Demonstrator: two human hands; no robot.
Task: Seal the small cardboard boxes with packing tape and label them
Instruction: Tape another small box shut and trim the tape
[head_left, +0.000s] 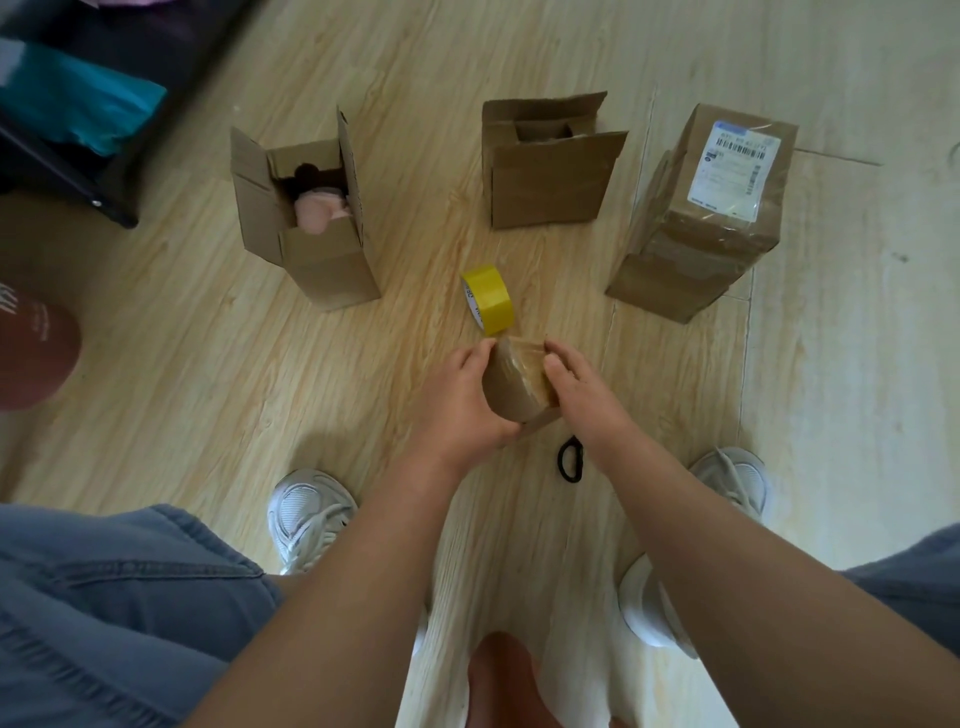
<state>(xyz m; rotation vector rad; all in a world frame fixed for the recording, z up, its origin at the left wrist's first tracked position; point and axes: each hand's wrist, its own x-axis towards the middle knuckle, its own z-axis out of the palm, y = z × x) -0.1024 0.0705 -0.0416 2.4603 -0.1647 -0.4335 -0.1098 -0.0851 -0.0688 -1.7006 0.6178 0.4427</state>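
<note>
Both hands were on the brown tape roll (517, 387), held low over the floor (208, 364) between the knees. The left hand (462, 395) was wrapped round the roll's left side. The right hand (582, 384) had its fingers curled over the far top edge, pinching there, prob. after the free end. Couldn't tell if any tape was lifted.

Key relation: both unsealed boxes sat fwd of the hands, well apart from them.
- The middle box (545, 182) was almost dead ahead, just past the yellow tape roll (488, 299). It stood upright, flaps partly up, mouth facing the ceiling.
- The left box (322, 260) was fwd and to the left, on the left hand's side. It was upright too, flaps open, w/ something pink inside.
- The right box (701, 234) looked done, taped over w/ a label (737, 161) on top.

My read: two boxes to go, and neither had its flaps folded down yet. The middle box lined up straight w/ the roll. The left box was the nearer reach for the left hand. The scissors (570, 460) lay on the floor under the right wrist, so the right hand was closest for a cut. Risk: the yellow roll sat right in the reach path.
</note>
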